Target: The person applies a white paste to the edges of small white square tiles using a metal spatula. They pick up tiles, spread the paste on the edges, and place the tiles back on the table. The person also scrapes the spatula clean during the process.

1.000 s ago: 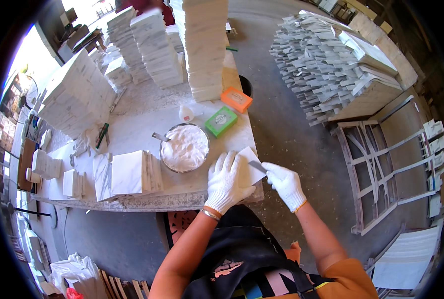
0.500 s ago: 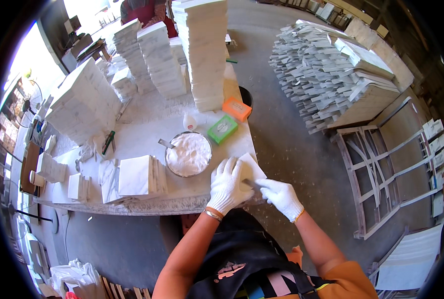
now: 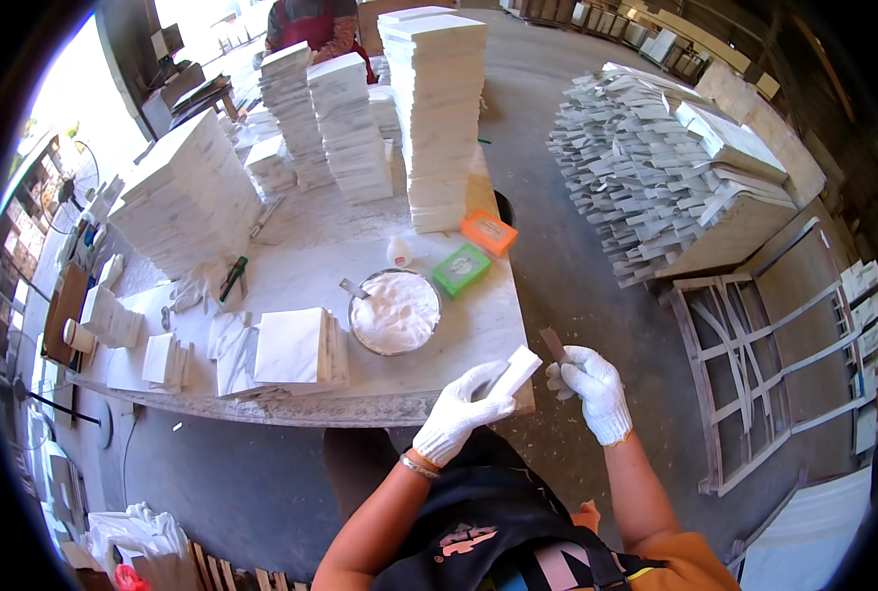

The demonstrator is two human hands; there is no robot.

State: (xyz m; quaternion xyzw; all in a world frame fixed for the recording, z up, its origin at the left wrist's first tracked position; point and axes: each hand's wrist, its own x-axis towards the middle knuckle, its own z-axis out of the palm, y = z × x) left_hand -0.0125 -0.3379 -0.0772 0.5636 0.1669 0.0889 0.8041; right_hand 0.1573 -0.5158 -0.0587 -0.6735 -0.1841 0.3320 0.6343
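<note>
In white knitted gloves, my left hand (image 3: 464, 409) grips a small white marble tile (image 3: 520, 368), tilted up at the table's front right corner. My right hand (image 3: 593, 390), just right of it, pinches a flat, narrow blade like a scraper (image 3: 553, 345), its tip pointing up and apart from the tile. A round metal bowl (image 3: 437, 323) of white paste (image 3: 400, 310) sits beyond my left hand, with a metal handle (image 3: 354, 288) sticking out of the paste. Left of the bowl lie several marble tiles (image 3: 291, 347), stacked and leaning.
Tall marble tile stacks (image 3: 439, 128) stand on the worktable (image 3: 380, 396). Green (image 3: 462, 271) and orange boxes (image 3: 489, 232) and a small white bottle (image 3: 399, 252) are behind the bowl. A metal frame (image 3: 754, 364) and piled stone strips (image 3: 656, 177) stand right; a person (image 3: 311, 30) is at the far end.
My left hand has lifted and tilted the tile at the table edge. My right hand has drawn away to the right, the blade now raised off the tile. The view has shifted slightly.
</note>
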